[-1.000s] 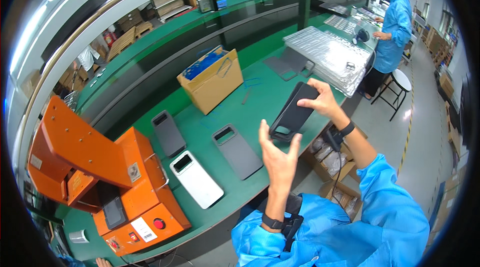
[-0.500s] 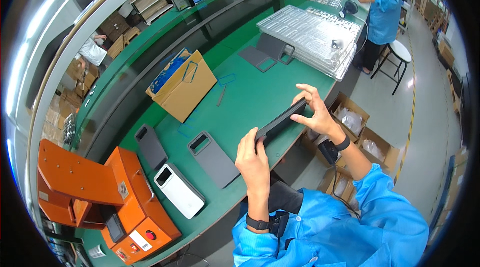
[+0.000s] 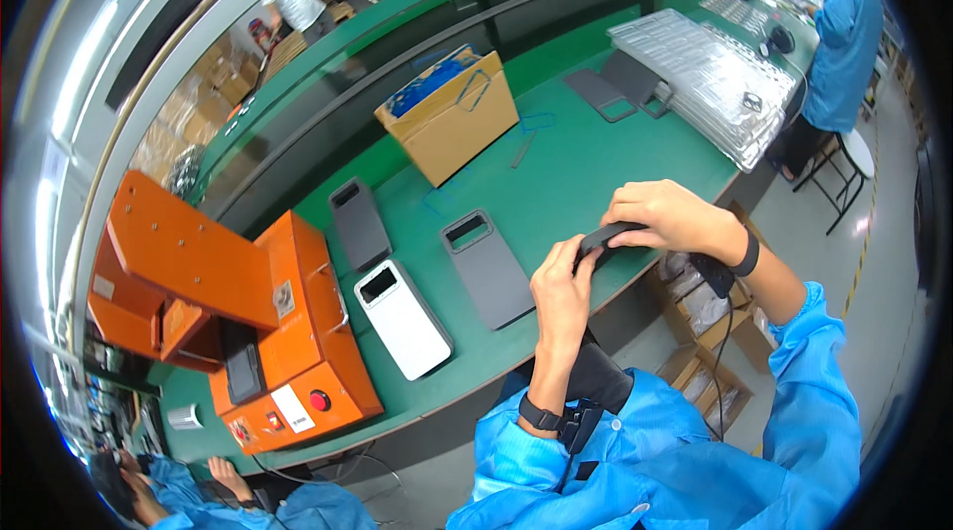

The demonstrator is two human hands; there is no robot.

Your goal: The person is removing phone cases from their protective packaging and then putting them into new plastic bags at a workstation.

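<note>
My left hand (image 3: 562, 290) and my right hand (image 3: 675, 220) both grip a dark phone case (image 3: 607, 233) above the bench's front edge. It is seen almost edge-on, and my fingers cover much of it. To the left of my hands lies a grey phone-case piece (image 3: 493, 280) with a cutout at its far end. Beside it rest a white phone-shaped piece (image 3: 407, 324) with a dark window and a dark grey case (image 3: 360, 230).
An orange press (image 3: 298, 327) stands at left. A cardboard box (image 3: 462, 128) of blue frames sits at the back; clear trays (image 3: 685, 73) are stacked at right near dark flat cases (image 3: 603, 95). Co-workers appear at right and lower left. Open cartons (image 3: 710, 381) stand below the bench.
The dark case has turned to a more end-on angle, and my hands have come closer together. My right hand now curls over its far end. The whole view has shifted.
</note>
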